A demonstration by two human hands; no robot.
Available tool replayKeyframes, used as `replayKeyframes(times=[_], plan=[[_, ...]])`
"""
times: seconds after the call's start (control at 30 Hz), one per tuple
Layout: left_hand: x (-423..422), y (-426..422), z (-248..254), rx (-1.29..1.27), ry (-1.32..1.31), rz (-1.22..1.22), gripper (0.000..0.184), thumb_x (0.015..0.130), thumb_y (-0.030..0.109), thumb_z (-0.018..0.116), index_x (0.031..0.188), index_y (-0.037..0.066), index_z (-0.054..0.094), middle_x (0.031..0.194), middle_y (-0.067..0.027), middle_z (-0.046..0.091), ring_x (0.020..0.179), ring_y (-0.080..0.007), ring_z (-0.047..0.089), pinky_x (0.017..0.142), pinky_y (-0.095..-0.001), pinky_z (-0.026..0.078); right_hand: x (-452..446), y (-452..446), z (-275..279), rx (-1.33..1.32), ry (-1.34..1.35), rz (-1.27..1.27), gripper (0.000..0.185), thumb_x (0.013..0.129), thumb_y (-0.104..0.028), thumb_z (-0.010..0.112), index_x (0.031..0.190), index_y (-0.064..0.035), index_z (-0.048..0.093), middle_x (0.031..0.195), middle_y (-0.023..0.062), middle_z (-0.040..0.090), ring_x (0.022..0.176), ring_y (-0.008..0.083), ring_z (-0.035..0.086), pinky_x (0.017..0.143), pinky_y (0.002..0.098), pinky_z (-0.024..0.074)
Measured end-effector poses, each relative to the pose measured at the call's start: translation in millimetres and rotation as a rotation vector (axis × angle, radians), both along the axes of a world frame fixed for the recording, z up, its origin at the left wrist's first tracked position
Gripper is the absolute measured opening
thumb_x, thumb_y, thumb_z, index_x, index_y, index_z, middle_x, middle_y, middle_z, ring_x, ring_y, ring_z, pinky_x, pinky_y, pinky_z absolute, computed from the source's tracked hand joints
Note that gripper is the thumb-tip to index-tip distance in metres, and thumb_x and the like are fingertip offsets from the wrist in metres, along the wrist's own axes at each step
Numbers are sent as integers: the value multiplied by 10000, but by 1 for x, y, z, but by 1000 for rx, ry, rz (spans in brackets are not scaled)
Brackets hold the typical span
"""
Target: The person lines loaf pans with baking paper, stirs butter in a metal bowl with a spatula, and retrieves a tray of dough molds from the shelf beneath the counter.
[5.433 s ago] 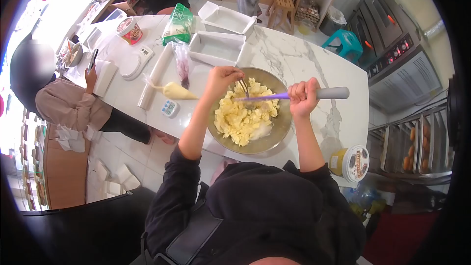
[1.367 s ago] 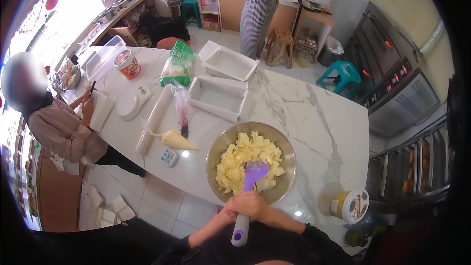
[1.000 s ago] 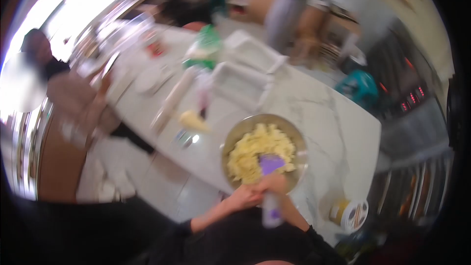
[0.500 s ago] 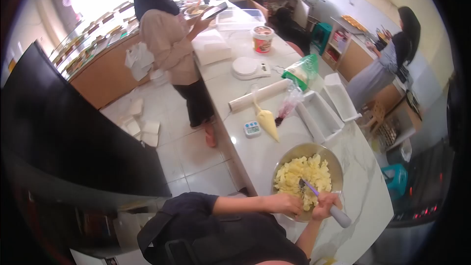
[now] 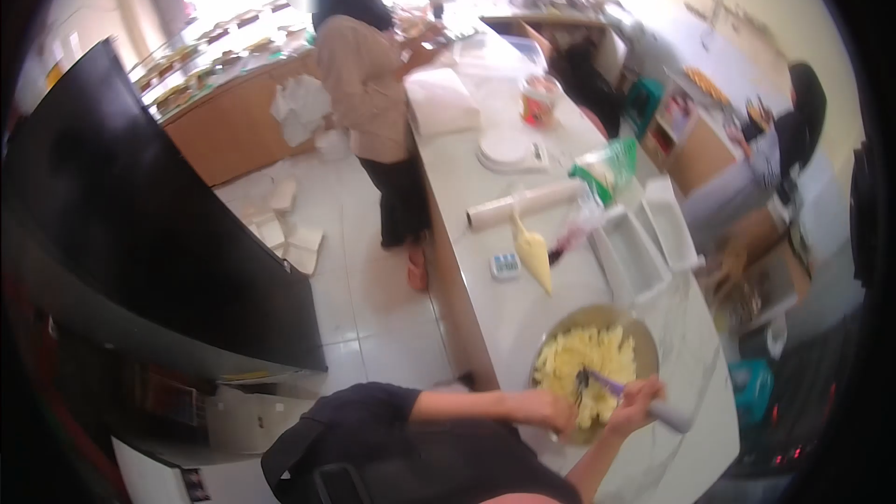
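A metal mixing bowl (image 5: 644,336) holds a lumpy, pale yellow mass (image 5: 583,355). My right hand (image 5: 638,403) is closed around a utensil (image 5: 674,416) with a purple shaft and a thick grey handle. Its dark head dips into the yellow lumps, so its exact kind is not clear. My left hand (image 5: 554,413) is curled at the bowl's near left rim and seems to grip it; the fingertips are partly hidden. Beyond the bowl lie a piping bag of yellow cream (image 5: 534,257), a second bag with dark red filling (image 5: 565,245) and a small digital timer (image 5: 505,266).
Two white rectangular pans (image 5: 630,252) stand right of the bags. Farther back are a roll (image 5: 523,203), a green-white packet (image 5: 611,171), a kitchen scale (image 5: 509,151) and a tub (image 5: 539,101). One person (image 5: 359,84) stands left of the table (image 5: 695,411), another (image 5: 770,149) at the right counter.
The view has shifted, so the scene sits lower and further right, slightly blurred. Both hands stay at the bowl, and the right still holds the utensil.
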State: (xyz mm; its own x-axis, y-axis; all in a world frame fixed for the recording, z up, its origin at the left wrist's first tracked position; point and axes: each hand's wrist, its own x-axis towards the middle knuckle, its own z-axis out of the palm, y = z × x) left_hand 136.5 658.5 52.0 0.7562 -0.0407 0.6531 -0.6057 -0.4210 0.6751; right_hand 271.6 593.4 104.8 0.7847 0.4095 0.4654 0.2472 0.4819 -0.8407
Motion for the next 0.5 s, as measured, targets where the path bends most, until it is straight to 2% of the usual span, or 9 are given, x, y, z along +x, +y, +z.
replayKeyframes(times=[0.07, 0.1, 0.2, 0.27, 0.3, 0.4, 0.43, 0.5], plan=[[2, 6, 4, -31, 46, -9, 77, 675, 112, 601, 727, 66, 567, 783, -58, 573, 843, -260, 536, 727, -353, 428, -2, -16, 59, 118, 87, 98, 322, 888, -183, 455, 620, -96, 301, 454, -27, 278, 380, 61, 274, 367, 211, 226], [1, 7, 5, -62, 50, -13, 79, 661, 108, 612, 709, 65, 566, 759, -56, 575, 841, -257, 540, 738, -350, 422, -9, -21, 71, 112, 92, 81, 324, 897, -188, 437, 621, -98, 292, 447, -26, 267, 368, 63, 270, 358, 214, 240], [11, 7, -14, 104, 64, -70, 103, 654, 117, 620, 727, 63, 570, 768, -65, 577, 840, -252, 545, 748, -354, 415, -10, -7, 49, 60, 124, 111, 316, 913, -202, 404, 634, -94, 302, 431, -25, 251, 338, 67, 253, 339, 217, 266], [13, 19, -13, 117, -43, -11, 136, 652, 146, 632, 747, 66, 577, 766, -68, 576, 820, -255, 548, 745, -363, 413, -7, 1, 38, 21, 157, 45, 315, 915, -206, 403, 637, -93, 305, 435, -26, 250, 334, 68, 246, 334, 222, 265], [15, 18, -15, 107, -97, -9, 152, 651, 161, 638, 757, 67, 581, 765, -69, 575, 810, -257, 550, 743, -367, 412, 4, -3, 36, 47, 166, 121, 293, 903, -214, 421, 662, -83, 319, 446, -18, 279, 347, 77, 270, 350, 223, 270], [9, 17, -10, 88, -150, -41, 143, 695, 168, 648, 766, 65, 578, 764, -62, 575, 785, -247, 555, 732, -375, 415, 15, 3, 53, 55, 364, 24, 284, 910, -194, 417, 661, -106, 314, 460, -36, 256, 372, 60, 247, 371, 197, 238], [7, 12, -5, 52, -158, -72, 134, 695, 159, 646, 759, 64, 577, 760, -55, 571, 777, -242, 553, 723, -371, 417, 16, 1, 60, 96, 363, -44, 282, 917, -211, 407, 672, -111, 309, 470, -43, 241, 388, 57, 230, 390, 187, 217], [11, 27, 5, 72, -179, -64, 125, 700, 148, 641, 748, 55, 572, 744, -47, 559, 761, -237, 546, 703, -366, 418, 17, -13, 58, 179, 181, 33, 286, 921, -221, 403, 676, -108, 306, 475, -43, 228, 388, 56, 219, 390, 189, 211]])
